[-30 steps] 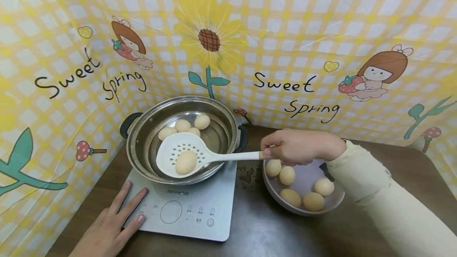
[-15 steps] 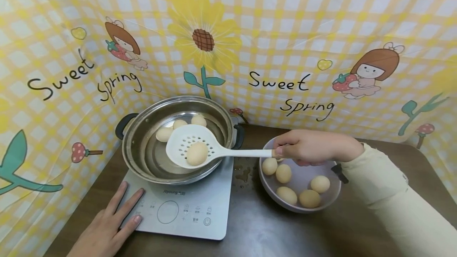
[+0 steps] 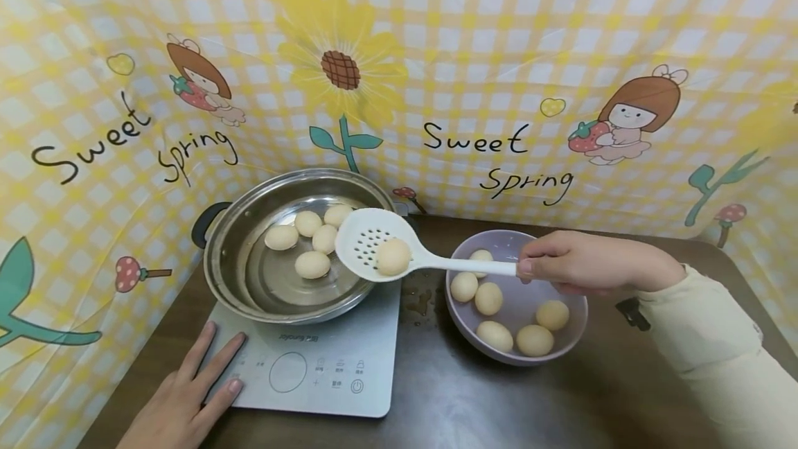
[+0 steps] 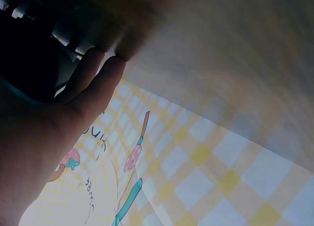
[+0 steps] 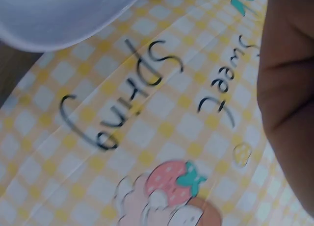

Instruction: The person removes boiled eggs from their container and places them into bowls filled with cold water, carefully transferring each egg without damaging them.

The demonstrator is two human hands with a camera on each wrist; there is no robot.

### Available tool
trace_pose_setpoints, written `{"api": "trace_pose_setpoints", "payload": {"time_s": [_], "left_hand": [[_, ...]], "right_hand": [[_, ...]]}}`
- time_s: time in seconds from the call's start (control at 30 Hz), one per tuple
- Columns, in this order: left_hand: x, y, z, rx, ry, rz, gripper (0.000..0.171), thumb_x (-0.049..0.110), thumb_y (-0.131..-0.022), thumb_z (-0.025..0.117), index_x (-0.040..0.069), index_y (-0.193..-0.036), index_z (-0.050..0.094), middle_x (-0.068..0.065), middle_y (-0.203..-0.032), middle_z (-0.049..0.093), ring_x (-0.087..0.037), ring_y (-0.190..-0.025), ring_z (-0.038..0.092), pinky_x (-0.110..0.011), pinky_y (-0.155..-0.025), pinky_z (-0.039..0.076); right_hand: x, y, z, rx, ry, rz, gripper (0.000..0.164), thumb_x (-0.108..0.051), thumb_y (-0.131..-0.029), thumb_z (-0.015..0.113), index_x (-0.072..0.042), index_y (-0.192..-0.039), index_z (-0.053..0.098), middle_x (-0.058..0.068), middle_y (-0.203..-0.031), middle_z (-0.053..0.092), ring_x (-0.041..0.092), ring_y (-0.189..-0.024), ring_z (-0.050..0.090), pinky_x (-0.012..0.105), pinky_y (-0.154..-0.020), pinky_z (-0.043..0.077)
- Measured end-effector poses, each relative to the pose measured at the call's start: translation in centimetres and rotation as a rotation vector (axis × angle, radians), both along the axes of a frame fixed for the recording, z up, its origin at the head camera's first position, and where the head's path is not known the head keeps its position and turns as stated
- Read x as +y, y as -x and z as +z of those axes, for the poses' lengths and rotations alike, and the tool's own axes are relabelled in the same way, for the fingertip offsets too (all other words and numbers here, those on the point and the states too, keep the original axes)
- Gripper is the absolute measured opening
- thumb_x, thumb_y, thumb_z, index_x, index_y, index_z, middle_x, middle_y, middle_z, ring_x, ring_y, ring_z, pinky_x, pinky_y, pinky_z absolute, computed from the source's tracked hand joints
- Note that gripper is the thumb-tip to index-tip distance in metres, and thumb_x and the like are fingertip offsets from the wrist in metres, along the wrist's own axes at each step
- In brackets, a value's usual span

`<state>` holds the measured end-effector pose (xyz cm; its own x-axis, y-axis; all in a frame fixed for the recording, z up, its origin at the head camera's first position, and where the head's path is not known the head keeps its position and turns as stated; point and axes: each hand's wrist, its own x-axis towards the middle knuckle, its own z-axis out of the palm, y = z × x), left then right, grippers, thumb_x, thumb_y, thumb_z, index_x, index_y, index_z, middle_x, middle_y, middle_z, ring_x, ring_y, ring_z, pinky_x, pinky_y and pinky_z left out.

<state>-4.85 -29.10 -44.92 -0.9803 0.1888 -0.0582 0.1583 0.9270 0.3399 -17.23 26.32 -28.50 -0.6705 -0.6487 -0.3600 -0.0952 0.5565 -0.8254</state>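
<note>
My right hand (image 3: 580, 262) grips the handle of a white slotted skimmer (image 3: 358, 227) in the head view. One brown egg (image 3: 394, 257) lies in the skimmer's bowl, over the right rim of a steel pot (image 3: 240, 296). Several more eggs (image 3: 312, 265) sit in water inside the pot. Below the right hand stands a lilac bowl (image 3: 514, 241) with several eggs (image 3: 495, 336) in it. My left hand (image 3: 181, 393) rests with fingers spread on the left front edge of the white induction cooker (image 3: 337, 397). The right wrist view shows part of the right hand (image 5: 289, 103).
The pot stands on the cooker, its black left handle (image 3: 208, 224) pointing toward the wall. Small water puddles (image 3: 416, 303) lie on the brown table (image 3: 449, 400) between cooker and bowl. A yellow checked cloth (image 3: 449, 33) covers the walls behind and at the left.
My right hand has moved right, carrying the skimmer and its egg from over the pot's middle to its right rim. The eggs in the pot are uncovered. The left hand stays on the cooker.
</note>
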Motion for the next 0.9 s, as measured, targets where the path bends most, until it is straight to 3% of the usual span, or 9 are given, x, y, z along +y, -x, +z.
{"api": "trace_pose_setpoints", "payload": {"time_s": [0.37, 0.9], "left_hand": [[-0.1, 0.4, -0.2, -0.013, 0.012, -0.017, 0.063, 0.043, -0.107, 0.05, 0.023, -0.162, 0.027, -0.024, -0.165, 0.005, -0.068, -0.112, 0.047, -0.071, -0.076, 0.043], [-0.4, 0.6, -0.7, -0.007, -0.006, -0.036, 0.065, 0.039, -0.107, 0.051, 0.023, -0.163, 0.023, -0.028, -0.164, 0.004, -0.074, -0.112, 0.042, -0.074, -0.075, 0.042]], "right_hand": [[6.0, -2.5, -1.5, 0.034, -0.062, -0.088, 0.025, -0.027, -0.109, 0.05, -0.009, -0.103, 0.064, -0.006, -0.051, 0.033, 0.006, -0.039, 0.03, 0.022, -0.034, 0.028], [11.8, -5.9, -6.3, 0.055, 0.05, -0.089, 0.021, -0.012, -0.11, 0.044, -0.019, -0.101, 0.062, -0.006, -0.05, 0.034, -0.003, -0.037, 0.034, 0.019, -0.026, 0.029]]}}
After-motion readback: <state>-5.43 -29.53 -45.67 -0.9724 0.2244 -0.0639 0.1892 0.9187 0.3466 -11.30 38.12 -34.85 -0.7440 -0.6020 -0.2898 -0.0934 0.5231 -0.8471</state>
